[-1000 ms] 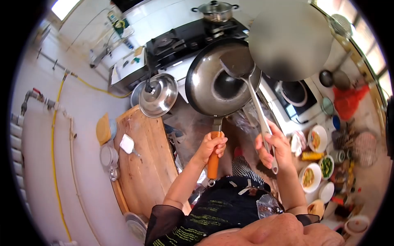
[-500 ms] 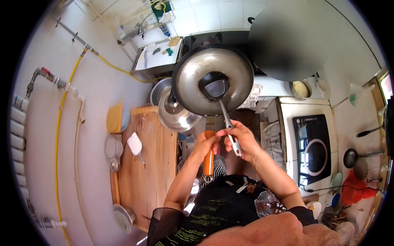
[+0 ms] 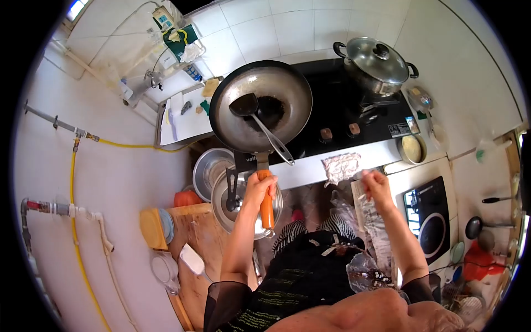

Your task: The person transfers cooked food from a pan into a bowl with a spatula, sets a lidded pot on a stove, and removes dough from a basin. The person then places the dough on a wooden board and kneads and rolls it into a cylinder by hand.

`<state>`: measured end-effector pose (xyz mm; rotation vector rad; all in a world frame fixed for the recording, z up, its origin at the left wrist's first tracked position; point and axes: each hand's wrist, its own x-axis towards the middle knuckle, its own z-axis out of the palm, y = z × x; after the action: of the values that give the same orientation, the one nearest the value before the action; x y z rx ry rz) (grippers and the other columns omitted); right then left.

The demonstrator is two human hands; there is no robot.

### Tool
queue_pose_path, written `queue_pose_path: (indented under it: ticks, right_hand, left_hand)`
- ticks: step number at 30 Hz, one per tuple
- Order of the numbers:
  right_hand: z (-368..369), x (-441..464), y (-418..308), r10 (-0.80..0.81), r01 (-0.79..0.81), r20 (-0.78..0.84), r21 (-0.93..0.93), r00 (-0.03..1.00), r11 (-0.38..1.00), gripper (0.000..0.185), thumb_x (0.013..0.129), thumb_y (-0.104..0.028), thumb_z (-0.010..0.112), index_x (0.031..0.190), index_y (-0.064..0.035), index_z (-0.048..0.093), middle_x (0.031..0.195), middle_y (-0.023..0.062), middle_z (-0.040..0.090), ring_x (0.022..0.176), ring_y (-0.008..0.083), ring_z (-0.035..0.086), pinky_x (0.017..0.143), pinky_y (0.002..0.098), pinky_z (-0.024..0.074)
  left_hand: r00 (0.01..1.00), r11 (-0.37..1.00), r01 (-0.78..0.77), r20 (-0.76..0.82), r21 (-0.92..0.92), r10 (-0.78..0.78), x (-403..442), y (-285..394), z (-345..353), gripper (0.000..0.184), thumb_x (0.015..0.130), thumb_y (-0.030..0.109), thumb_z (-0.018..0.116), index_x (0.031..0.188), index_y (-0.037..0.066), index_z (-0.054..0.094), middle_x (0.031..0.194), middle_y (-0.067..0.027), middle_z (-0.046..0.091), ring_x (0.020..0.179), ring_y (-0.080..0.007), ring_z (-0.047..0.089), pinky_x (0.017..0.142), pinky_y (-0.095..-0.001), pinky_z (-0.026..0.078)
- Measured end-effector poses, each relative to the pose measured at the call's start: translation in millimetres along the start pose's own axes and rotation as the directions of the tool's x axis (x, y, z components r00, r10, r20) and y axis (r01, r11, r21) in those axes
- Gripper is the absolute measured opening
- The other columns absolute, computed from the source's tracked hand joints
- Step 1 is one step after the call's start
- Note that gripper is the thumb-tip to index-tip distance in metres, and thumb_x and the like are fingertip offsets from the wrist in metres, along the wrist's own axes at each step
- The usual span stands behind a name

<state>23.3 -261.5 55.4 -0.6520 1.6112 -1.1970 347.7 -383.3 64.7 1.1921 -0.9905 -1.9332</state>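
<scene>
White tiles (image 3: 293, 27) line the wall behind a black stove (image 3: 315, 119), and a yellow hose (image 3: 73, 193) runs down the pale wall at the left. Over the left part of the stove is a wok (image 3: 290, 91), its dark inside facing up; whether its base rests on the burner cannot be told. The person's left hand (image 3: 260, 189) is clamped around the wok's orange handle (image 3: 266, 213), fingers wrapped over it near the metal neck. Inside the wok lies a spatula (image 3: 270, 134), its black blade toward the left wall and its grey handle reaching over the near rim. The right hand (image 3: 377, 189) is apart from both, its fingers curled, near a crumpled cloth (image 3: 341, 167) at the stove's front edge; whether those fingers grip anything is unclear. A lidded pot (image 3: 379, 63) stands on the stove's right side, with a small bowl (image 3: 411, 149) near the front corner. Farther right, a black induction cooker (image 3: 434, 221) sits on a pale surface (image 3: 440, 169). Below the wok, a metal lid (image 3: 221, 193) with a black knob overlaps a metal basin (image 3: 207, 166), beside a wooden surface (image 3: 191, 226) that carries a white scoop (image 3: 192, 259).
</scene>
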Motion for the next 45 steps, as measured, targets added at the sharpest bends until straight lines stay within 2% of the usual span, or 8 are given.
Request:
queue_pose_path:
  ticks: [19,22,24,26,28,32,40,45]
  right_hand:
    - [-147,221,-111,-0.227,0.199,-0.240,-0.136,0.944,0.970,0.043,0.091,-0.041,0.062,0.065,-0.0099,0.050,0.057,-0.0013,0.049,0.043,0.0046,0.042,0.038,0.0204,0.0325]
    - [-180,254,-112,-0.283,0.241,-0.338,-0.161,0.898,0.957,0.043,0.090,-0.043,0.063,0.068,-0.0077,0.051,0.059,-0.0009,0.050,0.046,0.0059,0.045,0.041,0.0210,0.0361]
    - [-202,279,-111,-0.348,0.266,-0.444,-0.238,0.825,0.934,0.045,0.087,-0.047,0.065,0.083,-0.0031,0.055,0.070,0.0020,0.055,0.056,0.0094,0.052,0.049,0.0230,0.0435]
    - [-211,299,-126,-0.393,0.259,-0.533,-0.311,0.749,0.915,0.055,0.086,-0.052,0.063,0.100,0.0000,0.057,0.082,0.0061,0.058,0.066,0.0119,0.056,0.054,0.0242,0.0464]
    - [-216,320,-139,-0.314,0.212,-0.520,-0.248,0.795,0.945,0.068,0.085,-0.058,0.059,0.116,0.0029,0.054,0.092,0.0103,0.060,0.071,0.0140,0.058,0.057,0.0247,0.0475]
    - [-224,368,-143,-0.130,0.131,-0.404,-0.027,0.906,0.991,0.059,0.090,-0.054,0.054,0.109,0.0014,0.060,0.076,0.0076,0.060,0.054,0.0144,0.054,0.046,0.0262,0.0450]
    - [-219,364,-147,-0.116,0.165,-0.446,0.073,0.888,0.984,0.045,0.093,-0.043,0.054,0.099,0.0017,0.059,0.065,0.0063,0.056,0.047,0.0124,0.053,0.040,0.0250,0.0419]
    - [-221,346,-140,-0.121,0.176,-0.516,0.058,0.848,0.983,0.043,0.093,-0.040,0.056,0.097,0.0021,0.059,0.066,0.0079,0.059,0.049,0.0133,0.058,0.041,0.0258,0.0467]
  left_hand:
    - [0.963,0.991,0.090,-0.244,-0.098,-0.111,77,34,26,0.021,0.079,0.011,0.070,0.092,0.005,0.054,0.060,-0.0028,0.053,0.045,-0.0125,0.050,0.043,-0.0267,0.044]
    - [0.914,0.943,0.239,-0.381,0.231,-0.138,63,63,46,0.035,0.087,0.024,0.068,0.110,0.003,0.054,0.078,-0.0075,0.064,0.067,-0.0164,0.064,0.062,-0.0270,0.052]
    - [0.696,0.377,0.381,-0.530,0.844,0.484,56,75,51,0.040,0.086,0.035,0.070,0.106,0.002,0.059,0.077,-0.0055,0.064,0.063,-0.0127,0.059,0.059,-0.0254,0.047]
    - [0.552,0.205,0.337,-0.369,0.919,0.748,63,97,65,0.037,0.088,0.034,0.067,0.102,0.000,0.062,0.078,-0.0055,0.065,0.064,-0.0133,0.060,0.060,-0.0259,0.047]
    - [0.540,0.585,-0.287,-0.377,0.758,0.753,75,131,105,0.033,0.091,0.029,0.064,0.104,-0.001,0.061,0.080,-0.0059,0.066,0.067,-0.0157,0.062,0.062,-0.0266,0.049]
    - [0.771,0.698,-0.529,-0.070,0.483,0.632,187,150,215,0.038,0.094,0.024,0.059,0.122,-0.002,0.055,0.109,-0.0149,0.063,0.100,-0.0201,0.062,0.084,-0.0287,0.051]
    - [1.000,0.996,0.011,0.021,0.085,-0.013,418,122,241,0.017,0.095,0.019,0.056,0.099,0.003,0.051,0.095,-0.0096,0.055,0.080,-0.0207,0.059,0.078,-0.0465,0.053]
    - [0.995,0.979,-0.095,-0.023,0.182,0.101,413,119,256,0.018,0.096,0.017,0.055,0.097,0.000,0.050,0.089,-0.0093,0.053,0.080,-0.0219,0.058,0.081,-0.0496,0.055]
